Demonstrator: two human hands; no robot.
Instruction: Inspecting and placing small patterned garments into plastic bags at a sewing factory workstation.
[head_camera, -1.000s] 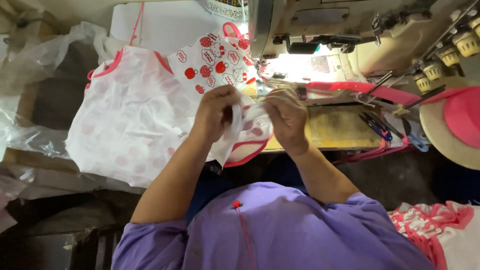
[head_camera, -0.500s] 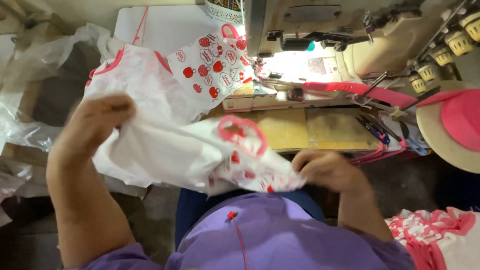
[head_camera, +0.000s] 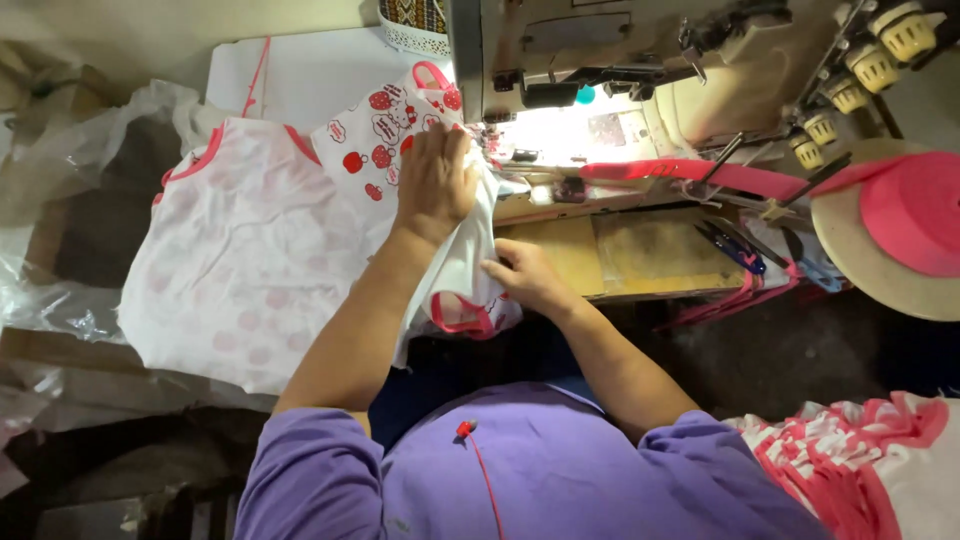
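A white garment piece with pink trim (head_camera: 462, 290) lies on the sewing table, reaching to the needle area of the sewing machine (head_camera: 600, 70). My left hand (head_camera: 435, 180) presses flat on its upper part, close to the machine's presser foot. My right hand (head_camera: 525, 275) grips the cloth's right edge, near the table's front. Pink binding tape (head_camera: 680, 172) runs from the right toward the needle.
A pile of white tops with red prints (head_camera: 250, 250) sits to the left. Clear plastic bags (head_camera: 60, 290) lie at far left. Scissors (head_camera: 735, 245) rest on the wooden table. A pink tape spool (head_camera: 905, 215) stands at right; more pink-white cloth (head_camera: 880, 460) is at lower right.
The garment was lifted and spread between both hands toward my body; now it is laid at the machine, left hand moved right onto it, right hand moved up to its edge.
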